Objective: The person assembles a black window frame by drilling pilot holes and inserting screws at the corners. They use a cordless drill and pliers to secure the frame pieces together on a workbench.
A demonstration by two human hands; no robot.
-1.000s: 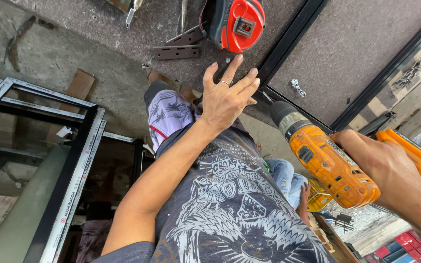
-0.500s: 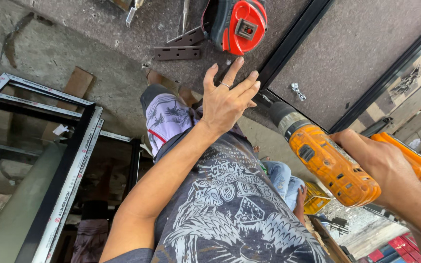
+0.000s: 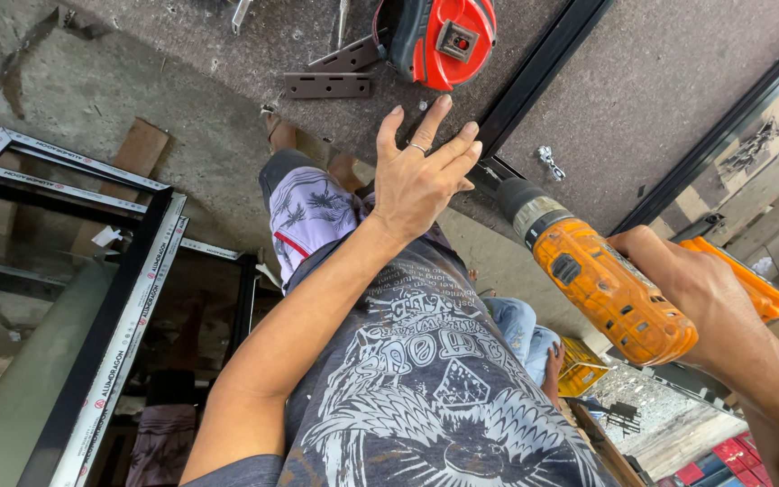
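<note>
While the right hand (image 3: pixel 678 280) grips an orange cordless drill (image 3: pixel 601 284), the left hand (image 3: pixel 421 176), fingers spread, braces the black frame bar (image 3: pixel 538 68) just beside the chuck; a slipping bit could likely gouge those fingers.

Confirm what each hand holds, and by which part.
Right hand grips the orange drill by its handle. Left hand holds nothing, fingers spread open by the black frame bar.
</note>
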